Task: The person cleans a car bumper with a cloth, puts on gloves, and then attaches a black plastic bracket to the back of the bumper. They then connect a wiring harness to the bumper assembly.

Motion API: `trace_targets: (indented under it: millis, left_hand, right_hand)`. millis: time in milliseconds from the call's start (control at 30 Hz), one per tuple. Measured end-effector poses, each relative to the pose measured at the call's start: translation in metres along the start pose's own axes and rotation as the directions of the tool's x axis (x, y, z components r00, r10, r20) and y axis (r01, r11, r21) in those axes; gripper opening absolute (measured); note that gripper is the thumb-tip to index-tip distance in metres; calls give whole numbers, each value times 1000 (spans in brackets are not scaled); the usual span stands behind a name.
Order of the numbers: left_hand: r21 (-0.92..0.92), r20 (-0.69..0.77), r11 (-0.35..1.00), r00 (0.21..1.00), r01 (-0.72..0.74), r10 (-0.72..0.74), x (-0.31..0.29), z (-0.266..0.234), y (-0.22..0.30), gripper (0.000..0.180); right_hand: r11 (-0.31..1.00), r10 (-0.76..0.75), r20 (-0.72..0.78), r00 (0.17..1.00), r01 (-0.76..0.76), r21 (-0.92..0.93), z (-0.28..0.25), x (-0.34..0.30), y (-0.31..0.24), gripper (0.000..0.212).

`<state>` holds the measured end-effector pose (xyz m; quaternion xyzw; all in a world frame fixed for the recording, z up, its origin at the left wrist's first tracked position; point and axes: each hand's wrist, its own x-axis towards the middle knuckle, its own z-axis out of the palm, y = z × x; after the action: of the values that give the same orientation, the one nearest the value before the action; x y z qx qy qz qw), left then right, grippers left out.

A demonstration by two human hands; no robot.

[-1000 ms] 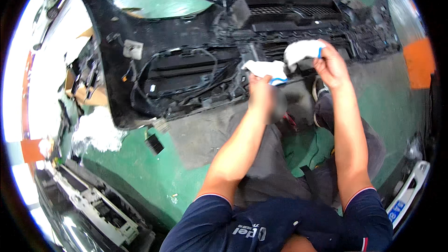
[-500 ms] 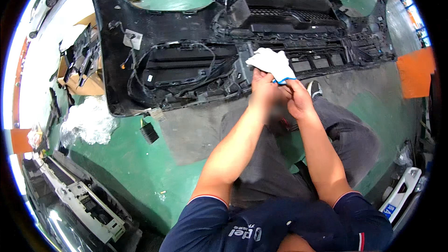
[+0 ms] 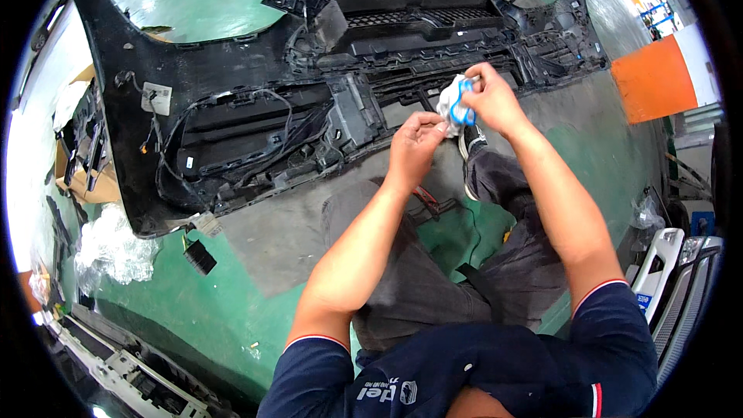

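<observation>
Just above my shoe, my right hand (image 3: 495, 101) pinches a bunched white work glove (image 3: 449, 101) by its blue-edged cuff. My left hand (image 3: 416, 143) has its fingertips drawn together at the glove's lower edge, and the thumb and index finger seem to hold it there. The glove hangs crumpled between both hands, so its fingers cannot be made out. Beyond my hands a large black car bumper (image 3: 224, 58) lies inner side up, with a grille section (image 3: 410, 15), clips and loose wiring (image 3: 290, 108) on it.
A grey mat (image 3: 271, 251) lies under the bumper's near edge on the green floor. Clear plastic wrap (image 3: 116, 248) and a carton of black parts (image 3: 89, 174) are at the left. An orange panel (image 3: 654, 81) stands at the right. More bumpers (image 3: 662, 271) lean at lower right.
My right hand has moved up and away from the left, which has dropped slightly left. The glove is now bunched smaller, more blue edging showing. My view has shifted right.
</observation>
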<state>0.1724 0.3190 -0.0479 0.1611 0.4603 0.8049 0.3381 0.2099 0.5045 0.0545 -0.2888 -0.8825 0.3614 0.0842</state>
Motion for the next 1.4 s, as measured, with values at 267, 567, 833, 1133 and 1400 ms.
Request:
trace_targets:
  millis: [267,567,833,1133,1400]
  left_hand:
    - [733,298,542,911,-410,286,-9,49,4,32]
    - [319,102,941,982,117,-156,22,0,-46,20]
    - [-631,11,754,974,181,-224,25,-11,-26,18]
    - [-512,394,758,895,404,-211,50,1,-24,43]
    - [-245,30,896,927,370,-374,48,-1,-26,25]
  right_hand:
    - [940,280,211,937,-312,138,-6,-27,52,23]
    - [874,-63,244,968,171,-454,39,-61,17,29]
    - [949,-40,296,954,129,-289,67,-74,-1,26]
    - [907,-197,208,958,259,-332,56,-78,-30,24]
    - [899,-69,462,884,256,-356,71,-90,10,32]
